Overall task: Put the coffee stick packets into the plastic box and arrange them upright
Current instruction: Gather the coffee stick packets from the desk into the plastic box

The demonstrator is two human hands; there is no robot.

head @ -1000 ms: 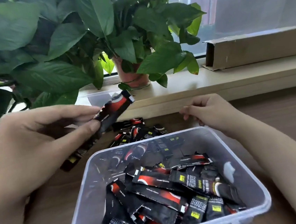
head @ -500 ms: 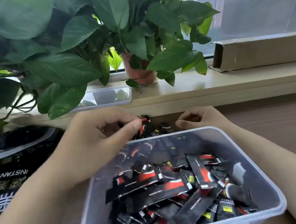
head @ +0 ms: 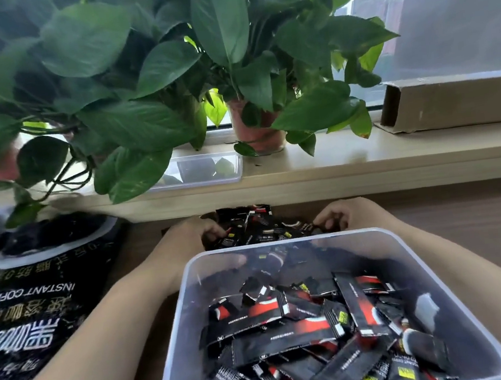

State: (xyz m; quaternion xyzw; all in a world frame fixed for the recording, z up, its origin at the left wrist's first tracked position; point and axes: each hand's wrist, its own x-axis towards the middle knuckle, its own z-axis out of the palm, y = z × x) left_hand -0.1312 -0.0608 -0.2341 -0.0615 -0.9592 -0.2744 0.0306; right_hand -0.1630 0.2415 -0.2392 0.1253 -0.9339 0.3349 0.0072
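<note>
While a heap of packets (head: 303, 326) lies flat and jumbled in the clear plastic box (head: 458, 301) nearest us, none upright, we see a smaller pile of packets (head: 258, 227) on the wooden table (head: 478, 221) just beyond the box's far rim. Our left hand (head: 186, 243) and right hand (head: 348, 216) flank that pile, fingers curled at its edges; we cannot tell whether either has a packet pinched. To the left lies a black coffee bag (head: 32, 305). Farther off, on the sill (head: 363, 159), stand a clear lid (head: 207, 169), potted plants (head: 230, 68) and a cardboard box (head: 456, 100).
</note>
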